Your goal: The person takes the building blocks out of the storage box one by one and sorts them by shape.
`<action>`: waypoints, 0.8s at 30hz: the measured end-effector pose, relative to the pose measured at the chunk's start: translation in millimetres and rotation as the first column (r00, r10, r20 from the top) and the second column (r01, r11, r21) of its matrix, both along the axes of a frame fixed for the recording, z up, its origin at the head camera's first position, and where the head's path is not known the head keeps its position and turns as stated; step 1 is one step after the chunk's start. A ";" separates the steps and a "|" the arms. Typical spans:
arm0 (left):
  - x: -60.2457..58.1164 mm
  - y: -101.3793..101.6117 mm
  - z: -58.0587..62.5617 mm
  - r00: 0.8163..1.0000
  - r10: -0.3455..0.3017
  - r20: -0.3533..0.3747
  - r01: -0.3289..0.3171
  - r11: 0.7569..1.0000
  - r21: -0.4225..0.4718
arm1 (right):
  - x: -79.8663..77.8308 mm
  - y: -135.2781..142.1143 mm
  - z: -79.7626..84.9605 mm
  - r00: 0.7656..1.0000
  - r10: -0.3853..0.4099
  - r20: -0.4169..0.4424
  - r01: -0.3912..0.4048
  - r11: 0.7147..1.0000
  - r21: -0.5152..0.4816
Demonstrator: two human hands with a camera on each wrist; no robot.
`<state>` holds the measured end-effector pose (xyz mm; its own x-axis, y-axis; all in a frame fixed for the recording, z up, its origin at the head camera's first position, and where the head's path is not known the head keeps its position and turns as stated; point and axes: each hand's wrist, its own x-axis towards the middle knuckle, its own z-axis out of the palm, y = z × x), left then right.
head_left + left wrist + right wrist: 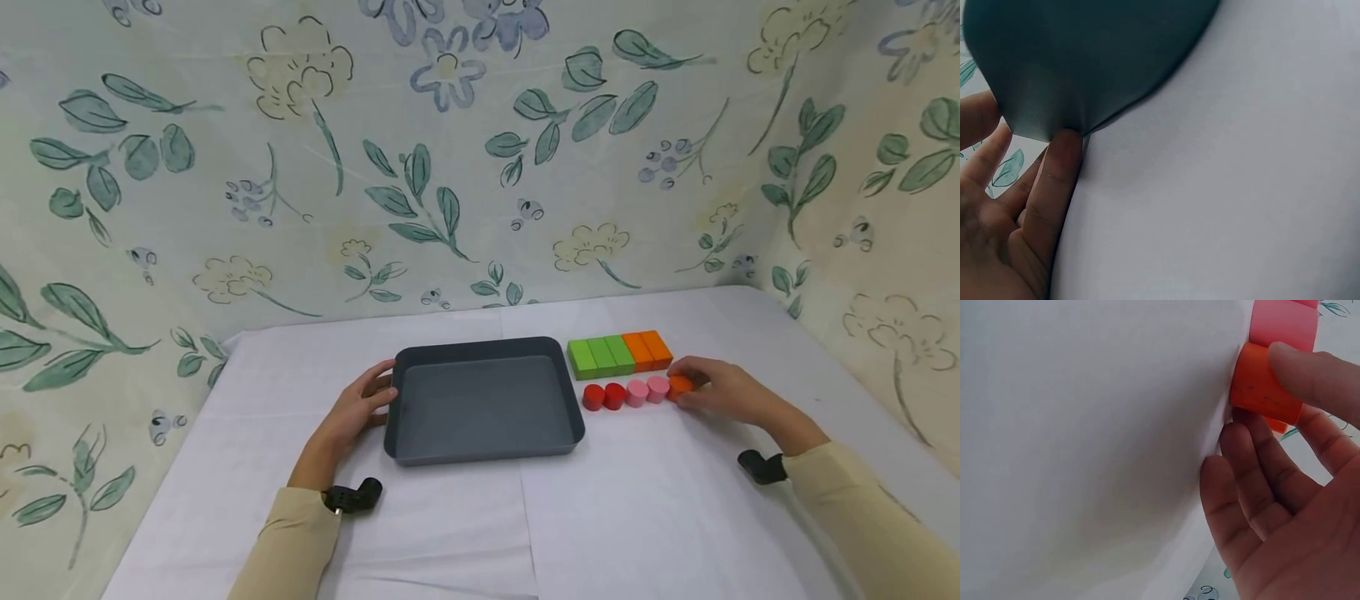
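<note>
The right hand pinches an orange cylinder between thumb and index finger, with its other fingers spread near the cloth. This cylinder stands at the right end of a row, next to a pink cylinder. Further left in that row are another pink cylinder and two red cylinders. My left hand touches the left side of a dark grey rectangular tray. Its extended fingertips lie against the tray's outer wall, and the thumb is at the rim.
Behind the cylinders lies a row of green blocks and orange blocks, right of the tray. A white cloth covers the table. Flower-patterned fabric hangs behind and to both sides.
</note>
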<state>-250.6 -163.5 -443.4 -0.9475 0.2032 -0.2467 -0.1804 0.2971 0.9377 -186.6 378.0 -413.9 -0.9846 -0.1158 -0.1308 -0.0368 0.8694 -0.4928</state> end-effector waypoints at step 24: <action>5.9 -7.0 3.0 1.000 0.028 0.010 -0.028 0.998 -0.053 | 2.6 -45.9 48.9 0.969 0.071 -0.237 -0.062 0.997 0.046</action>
